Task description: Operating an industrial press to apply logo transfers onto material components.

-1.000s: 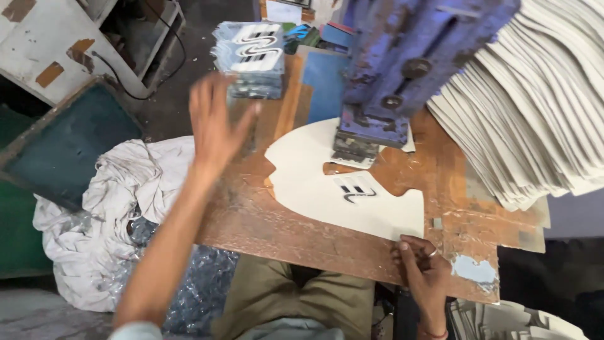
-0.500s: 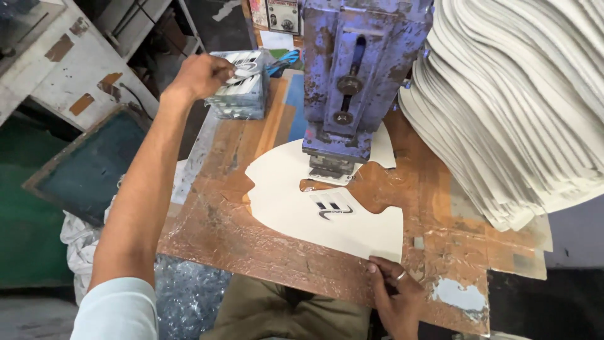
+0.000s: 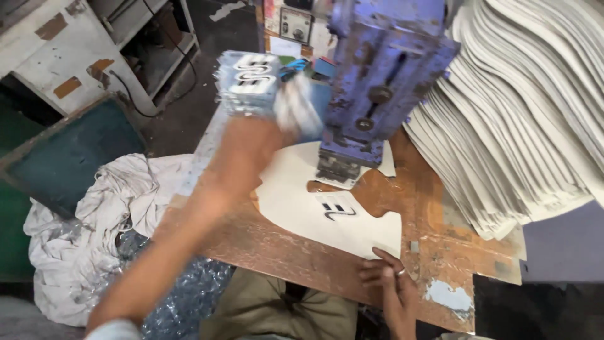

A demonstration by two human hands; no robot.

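Worktop (image 3: 302, 249), brown, worn and scuffed, carrying everything below.
Stack of white cut sheets (image 3: 528, 107), fanned, filling the far right.
Press machine (image 3: 377, 75), blue with chipped paint, upright at the far middle, its head resting on the far edge of the white piece.
White cloth heap (image 3: 94, 220), crumpled, off the worktop's left edge.
White cut piece (image 3: 296, 201), curved, flat at the worktop's centre, a dark striped mark (image 3: 338, 209) printed on it just near of the press head.
Pile of small printed labels (image 3: 248, 79), far left of the press.
Left hand (image 3: 277, 126), motion-blurred, between label pile and press, a pale blurred item at it; fingers' state cannot be told.
Right hand (image 3: 390, 283), fingers pressed flat together on the piece's near right corner.
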